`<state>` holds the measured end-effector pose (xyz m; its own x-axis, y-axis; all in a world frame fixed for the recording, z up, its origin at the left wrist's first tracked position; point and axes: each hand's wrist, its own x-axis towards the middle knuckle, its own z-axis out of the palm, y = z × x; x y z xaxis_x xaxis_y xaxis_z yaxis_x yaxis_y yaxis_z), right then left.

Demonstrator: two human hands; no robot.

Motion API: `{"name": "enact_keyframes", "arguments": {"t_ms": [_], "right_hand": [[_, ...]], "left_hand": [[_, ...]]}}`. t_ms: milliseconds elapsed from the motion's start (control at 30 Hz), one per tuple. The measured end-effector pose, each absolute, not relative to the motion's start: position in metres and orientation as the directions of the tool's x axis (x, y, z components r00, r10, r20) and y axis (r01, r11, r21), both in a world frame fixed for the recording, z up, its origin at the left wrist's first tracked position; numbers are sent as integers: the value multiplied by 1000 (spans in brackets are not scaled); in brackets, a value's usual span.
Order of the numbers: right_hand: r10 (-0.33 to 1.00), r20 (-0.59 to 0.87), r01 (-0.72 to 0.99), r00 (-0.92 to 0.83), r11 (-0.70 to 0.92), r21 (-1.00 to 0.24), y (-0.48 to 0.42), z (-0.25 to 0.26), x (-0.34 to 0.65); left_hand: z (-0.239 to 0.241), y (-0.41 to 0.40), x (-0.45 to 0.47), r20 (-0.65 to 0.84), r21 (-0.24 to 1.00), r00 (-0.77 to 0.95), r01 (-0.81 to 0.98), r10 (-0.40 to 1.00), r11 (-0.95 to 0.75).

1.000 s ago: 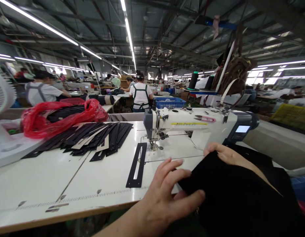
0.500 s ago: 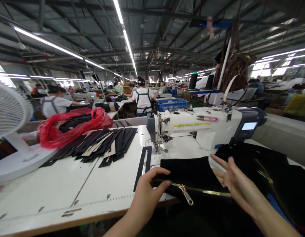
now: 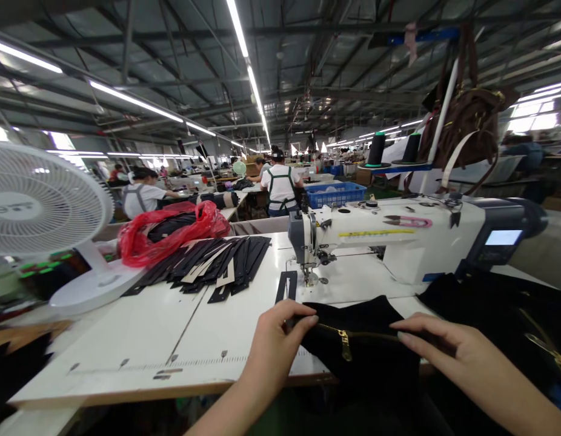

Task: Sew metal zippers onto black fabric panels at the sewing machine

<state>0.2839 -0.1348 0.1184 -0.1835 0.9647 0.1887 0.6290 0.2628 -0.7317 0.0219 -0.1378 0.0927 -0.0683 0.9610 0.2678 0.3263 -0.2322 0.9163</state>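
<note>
A black fabric piece (image 3: 353, 315) with a gold zipper (image 3: 345, 345) is stretched between my hands at the table's front edge. My left hand (image 3: 280, 333) pinches its left end between thumb and fingers. At the zipper's other end, my right hand (image 3: 437, 348) grips the fabric the same way. The zipper's pull hangs down between them, and the fabric's lower part drops below the table edge. Just behind my left hand lies a black strip with a slot cut in it (image 3: 286, 286), partly hidden. The sewing machine (image 3: 317, 248) stands behind the fabric.
Black slotted strips (image 3: 230, 260) are heaped on the white table (image 3: 221, 333), beside a red plastic bag (image 3: 171, 230). A white fan (image 3: 44, 200) stands at left. More black fabric with a zipper (image 3: 503, 309) lies at right. Co-workers sit beyond, near a blue crate (image 3: 335, 195).
My right hand was spread flat against the fabric; now it pinches its right end. The fabric is now held up and hangs more loosely. My view has turned left, showing more of the fan.
</note>
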Motion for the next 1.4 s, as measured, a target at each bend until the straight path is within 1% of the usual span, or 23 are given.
{"name": "enact_keyframes", "arguments": {"t_ms": [67, 133, 200, 267, 333, 433, 533, 633, 700, 800, 867, 967, 1067, 1167, 1233, 1300, 1333, 1367, 1400], "right_hand": [[962, 211, 633, -172, 272, -725, -134, 128, 286], [948, 275, 647, -160, 311, -696, -133, 139, 286], [921, 362, 663, -145, 362, -656, -133, 149, 284], [900, 410, 659, -148, 399, -638, -132, 154, 279], [909, 373, 645, -186, 399, -651, -130, 152, 274], [928, 294, 632, -230, 372, -680, -124, 136, 269], [944, 277, 606, -178, 327, -725, -116, 115, 268], [962, 248, 559, -113, 268, -784, -108, 100, 267], [970, 222, 527, -96, 239, -816, -106, 95, 266], [977, 179, 502, -115, 213, -838, -104, 91, 262], [978, 189, 524, -83, 204, -827, -103, 88, 259], [969, 247, 590, 12, 193, -784, -103, 85, 255], [952, 294, 628, 88, 176, -758, -105, 85, 252], [948, 298, 613, 109, 172, -771, -103, 88, 252], [961, 265, 594, 84, 166, -788, -101, 88, 256], [968, 242, 601, 59, 159, -783, -102, 86, 262], [966, 256, 615, 49, 173, -769, -103, 84, 265], [956, 292, 626, 34, 207, -752, -106, 81, 269], [935, 354, 632, 19, 263, -729, -110, 78, 272]], "left_hand": [[103, -139, 16, 358, 876, -54, 364, 932, -315], [112, -144, 10, 360, 880, 9, 327, 933, -343], [116, -149, 4, 286, 915, 81, 271, 955, -297], [114, -151, -1, 178, 955, 92, 225, 980, -195], [108, -150, -5, 90, 982, 47, 161, 995, -97], [95, -144, -8, 32, 999, -15, -1, 999, -32], [82, -139, -10, -39, 990, -35, -140, 999, 34], [71, -139, -12, -90, 978, -17, -191, 996, 85], [66, -140, -12, -91, 977, -10, -193, 996, 88], [62, -141, -12, -84, 983, -41, -169, 996, 76], [62, -140, -10, -78, 987, -67, -142, 995, 68], [60, -139, -6, -79, 992, -80, -109, 994, 70], [57, -140, -1, -92, 988, -76, -129, 993, 82], [55, -141, 3, -114, 977, -27, -184, 993, 107], [55, -142, 4, -114, 973, 9, -202, 993, 114], [55, -145, 5, -81, 978, 27, -193, 996, 85], [55, -147, 5, -41, 985, 18, -167, 999, 44], [55, -150, 4, 26, 992, -10, -119, 1000, -27], [55, -155, 2, 135, 990, -51, -45, 990, -137]]}}
